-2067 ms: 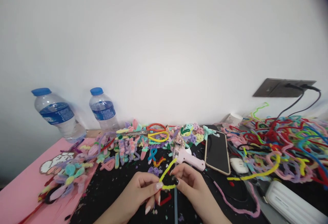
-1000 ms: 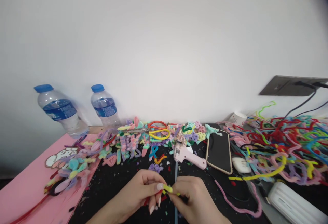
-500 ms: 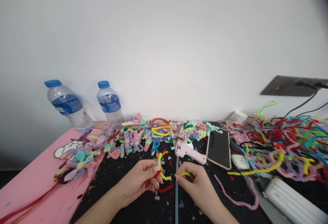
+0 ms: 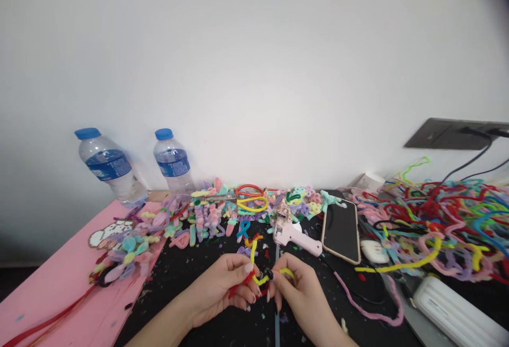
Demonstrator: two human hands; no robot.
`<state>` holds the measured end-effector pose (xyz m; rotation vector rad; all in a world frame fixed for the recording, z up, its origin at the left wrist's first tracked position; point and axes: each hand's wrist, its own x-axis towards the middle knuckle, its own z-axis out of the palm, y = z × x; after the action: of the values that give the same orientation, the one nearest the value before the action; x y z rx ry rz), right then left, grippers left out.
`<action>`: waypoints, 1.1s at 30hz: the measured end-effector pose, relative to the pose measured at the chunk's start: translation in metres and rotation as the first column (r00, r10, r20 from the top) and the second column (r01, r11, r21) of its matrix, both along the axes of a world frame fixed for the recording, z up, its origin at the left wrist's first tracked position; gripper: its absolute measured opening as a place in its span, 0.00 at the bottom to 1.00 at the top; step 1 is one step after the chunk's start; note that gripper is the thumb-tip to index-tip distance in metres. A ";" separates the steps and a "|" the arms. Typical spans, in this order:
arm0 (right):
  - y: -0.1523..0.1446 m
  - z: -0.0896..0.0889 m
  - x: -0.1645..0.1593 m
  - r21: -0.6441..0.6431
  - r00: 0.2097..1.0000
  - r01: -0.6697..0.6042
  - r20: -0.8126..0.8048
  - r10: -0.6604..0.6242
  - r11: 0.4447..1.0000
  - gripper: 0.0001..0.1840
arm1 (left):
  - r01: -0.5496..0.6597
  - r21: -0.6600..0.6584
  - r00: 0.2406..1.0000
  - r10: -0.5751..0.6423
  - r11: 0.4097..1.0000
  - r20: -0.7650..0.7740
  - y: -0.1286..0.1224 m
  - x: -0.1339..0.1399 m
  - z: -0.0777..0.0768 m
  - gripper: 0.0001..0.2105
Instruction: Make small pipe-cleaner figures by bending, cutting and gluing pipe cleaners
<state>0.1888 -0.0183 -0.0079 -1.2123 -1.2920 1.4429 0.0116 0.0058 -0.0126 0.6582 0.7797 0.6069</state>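
My left hand (image 4: 233, 283) is closed, pinching a red and a yellow pipe cleaner where they cross. The yellow pipe cleaner (image 4: 253, 254) sticks up above my thumb and bends over toward the right. Part of the red pipe cleaner (image 4: 238, 284) shows between my fingers. Close beside it, my right hand (image 4: 292, 283) is closed on the other stretch of the yellow pipe cleaner, its end curling behind my fingers. Just beyond lies a pink hot glue gun (image 4: 298, 239), with a long glue stick (image 4: 277, 315) running toward me between my hands.
Scissors (image 4: 251, 198) rest on small pipe-cleaner pieces along the wall. A phone (image 4: 341, 230), an earbud case (image 4: 374, 251), a white power bank (image 4: 457, 304) and tangled pipe cleaners (image 4: 449, 209) lie right. Two water bottles (image 4: 113, 169) stand back left, near pink board (image 4: 59, 288).
My right hand has drawn closer to my left, narrowing the gap between them. The yellow pipe cleaner is still held by both hands. The whole view has shifted slightly.
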 end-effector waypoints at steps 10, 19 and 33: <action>0.001 0.003 -0.004 -0.090 0.986 -0.022 -0.166 0.007 0.996 0.23 | 0.056 -0.022 0.998 -0.057 0.998 -0.030 -0.004 0.003 0.002 0.16; 0.001 0.005 -0.004 -0.134 0.947 -0.001 -0.317 -0.042 0.991 0.17 | 0.044 0.011 0.994 -0.043 0.999 -0.103 -0.002 0.002 0.003 0.16; 0.004 0.011 0.007 0.002 0.985 -0.076 -0.154 0.076 0.997 0.11 | 0.093 0.083 0.991 -0.084 0.992 -0.103 -0.004 0.002 0.008 0.15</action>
<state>0.1954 -0.0147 0.0029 -1.0416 -1.2417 1.5623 0.0133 0.0021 -0.0044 0.8048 0.8157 0.5329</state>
